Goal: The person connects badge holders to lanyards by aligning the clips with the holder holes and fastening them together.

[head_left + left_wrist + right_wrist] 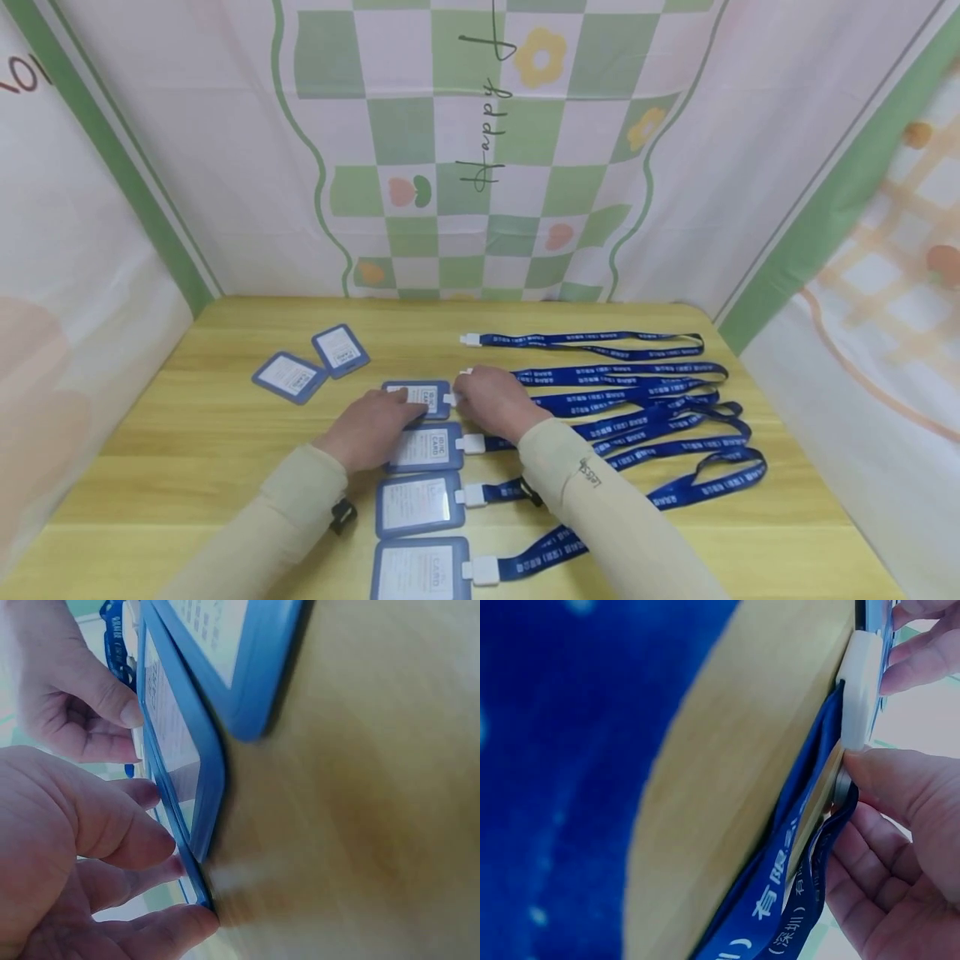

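My left hand (367,429) holds a blue-framed ID badge holder (435,397) by its edges, thumb on the near side and fingers across the far side. At that holder's right end, my right hand (493,402) pinches the white clip (451,400) of a dark blue lanyard (581,403). Its fingers partly hide the clip, so how it sits on the holder is unclear. Just below lies another badge holder (426,447), its white clip (472,443) against its right end. In the right wrist view, that neighbouring clip (861,690) stands close to my right thumb.
Nearer me lie two more badge holders (420,503) with clips and blue lanyards. Two loose badge holders (290,377) rest at the upper left, touching. Beyond my right hand stretches a separate lanyard (592,339). A patterned cloth (480,200) hangs behind the wooden table (187,467).
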`<state>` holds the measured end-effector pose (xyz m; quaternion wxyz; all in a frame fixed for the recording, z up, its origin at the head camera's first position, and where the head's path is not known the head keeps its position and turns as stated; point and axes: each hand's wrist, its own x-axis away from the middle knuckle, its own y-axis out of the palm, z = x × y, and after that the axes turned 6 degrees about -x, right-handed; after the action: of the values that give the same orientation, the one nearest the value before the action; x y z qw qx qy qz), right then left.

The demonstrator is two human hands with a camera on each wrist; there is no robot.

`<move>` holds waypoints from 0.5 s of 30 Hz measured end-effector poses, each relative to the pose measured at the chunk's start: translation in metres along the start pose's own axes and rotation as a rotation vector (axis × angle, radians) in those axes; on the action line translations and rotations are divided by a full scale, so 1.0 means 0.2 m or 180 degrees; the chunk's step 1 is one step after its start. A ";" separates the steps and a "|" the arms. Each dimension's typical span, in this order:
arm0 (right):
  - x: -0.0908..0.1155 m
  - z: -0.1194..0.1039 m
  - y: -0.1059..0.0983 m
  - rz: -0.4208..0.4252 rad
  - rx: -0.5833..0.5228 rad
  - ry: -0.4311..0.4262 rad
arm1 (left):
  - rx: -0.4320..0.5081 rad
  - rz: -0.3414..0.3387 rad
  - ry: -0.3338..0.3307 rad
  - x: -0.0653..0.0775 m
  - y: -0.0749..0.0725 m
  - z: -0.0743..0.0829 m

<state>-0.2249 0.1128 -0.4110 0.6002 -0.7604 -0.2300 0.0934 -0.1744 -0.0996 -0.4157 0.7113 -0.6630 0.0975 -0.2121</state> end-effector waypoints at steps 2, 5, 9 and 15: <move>0.00 0.00 0.00 0.0010 -0.0010 -0.0001 | 0.0004 0.0023 0.0010 0.00 0.00 0.00; 0.01 0.01 0.01 0.0017 -0.0038 0.0024 | 0.0005 0.0043 0.0016 0.01 0.00 0.01; 0.01 0.02 0.01 0.0009 -0.0085 0.0068 | -0.0023 0.0031 0.0027 0.01 0.01 0.02; 0.03 0.04 0.02 0.0036 -0.0106 0.0097 | -0.0036 0.0031 0.0042 0.01 0.01 0.03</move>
<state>-0.2226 0.1210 -0.4152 0.5902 -0.7729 -0.2182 0.0814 -0.1699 -0.0940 -0.4168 0.7079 -0.6651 0.1065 -0.2125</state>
